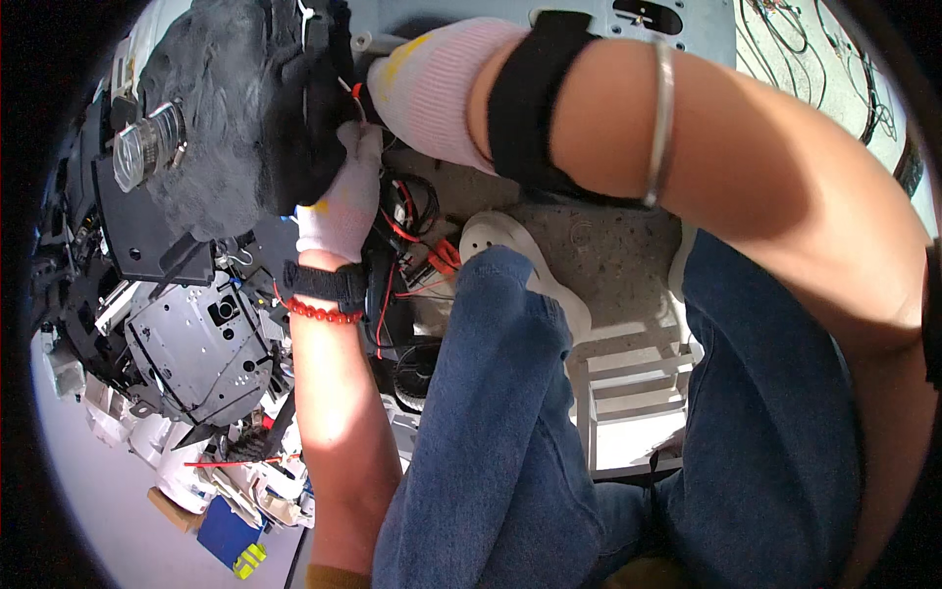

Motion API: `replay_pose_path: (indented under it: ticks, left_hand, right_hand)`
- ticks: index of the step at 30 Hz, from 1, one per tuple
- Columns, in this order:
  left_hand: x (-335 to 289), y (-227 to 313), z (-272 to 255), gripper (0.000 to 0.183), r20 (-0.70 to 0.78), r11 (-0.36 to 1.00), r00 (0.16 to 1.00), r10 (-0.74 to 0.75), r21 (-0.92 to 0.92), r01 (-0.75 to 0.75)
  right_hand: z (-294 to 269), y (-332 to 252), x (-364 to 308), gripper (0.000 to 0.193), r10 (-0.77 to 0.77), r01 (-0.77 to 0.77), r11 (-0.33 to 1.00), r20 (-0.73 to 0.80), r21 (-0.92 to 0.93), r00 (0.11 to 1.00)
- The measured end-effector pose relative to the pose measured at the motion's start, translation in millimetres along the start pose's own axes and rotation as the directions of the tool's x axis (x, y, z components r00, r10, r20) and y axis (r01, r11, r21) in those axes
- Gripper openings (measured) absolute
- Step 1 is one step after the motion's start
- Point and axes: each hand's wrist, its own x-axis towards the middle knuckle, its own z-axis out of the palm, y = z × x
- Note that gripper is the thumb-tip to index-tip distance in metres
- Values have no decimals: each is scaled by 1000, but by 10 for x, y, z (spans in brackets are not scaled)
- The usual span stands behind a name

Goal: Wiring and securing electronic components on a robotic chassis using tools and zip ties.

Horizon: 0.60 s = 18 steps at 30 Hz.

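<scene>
Both my hands wear pale knit gloves with yellow patches and black straps at the wrists. My left hand (pixel 340 201) reaches up against the edge of a crumpled black sheet-like piece (pixel 221 118). Its fingers are drawn together, and a thin wire with a red bit (pixel 357 90) shows just above their tips. Close by on the right, my right hand (pixel 437 93) is turned knuckles up beside the same black edge. Its fingers curl down out of sight, in front of a grey metal panel (pixel 687 49). What either hand holds is hidden.
Black and red cables (pixel 417 211) hang below my hands, by an orange-red clamp (pixel 444 257). A clear jar-like part (pixel 147 152) lies on the black piece. On the left are a grey metal plate (pixel 206 339) and piled parts. A white stool-like frame (pixel 638 393) stands between my legs.
</scene>
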Motion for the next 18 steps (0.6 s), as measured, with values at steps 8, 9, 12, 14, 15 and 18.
replay_pose_path:
  ticks: [8, 9, 12, 14, 15, 18]
  left_hand:
    - [-12, 18, -52, 18, 35, 933, 975, 219, 286, -219]
    - [-18, 11, -40, 19, 28, 972, 990, 136, 191, -139]
    - [-29, 1, -7, 22, 52, 998, 998, 27, 63, -30]
    - [-42, 3, 11, 24, -78, 979, 985, 155, 144, -143]
    - [-49, 0, 16, 25, -35, 983, 993, 113, 149, -107]
    - [-69, -3, 14, 26, 58, 989, 998, 8, 147, -16]
  right_hand:
    - [85, 10, 131, 32, -80, 81, 996, 14, -46, 997]
    - [109, 8, 158, 32, -78, 79, 996, 28, -51, 997]
    - [100, -12, 199, 32, -109, 113, 992, 72, -52, 991]
    - [5, -58, 225, 32, -124, 131, 989, 115, -61, 986]
    - [-55, -82, 229, 32, -126, 139, 987, 149, -78, 981]
    - [-233, -249, 418, 32, 69, 108, 944, 508, -311, 859]
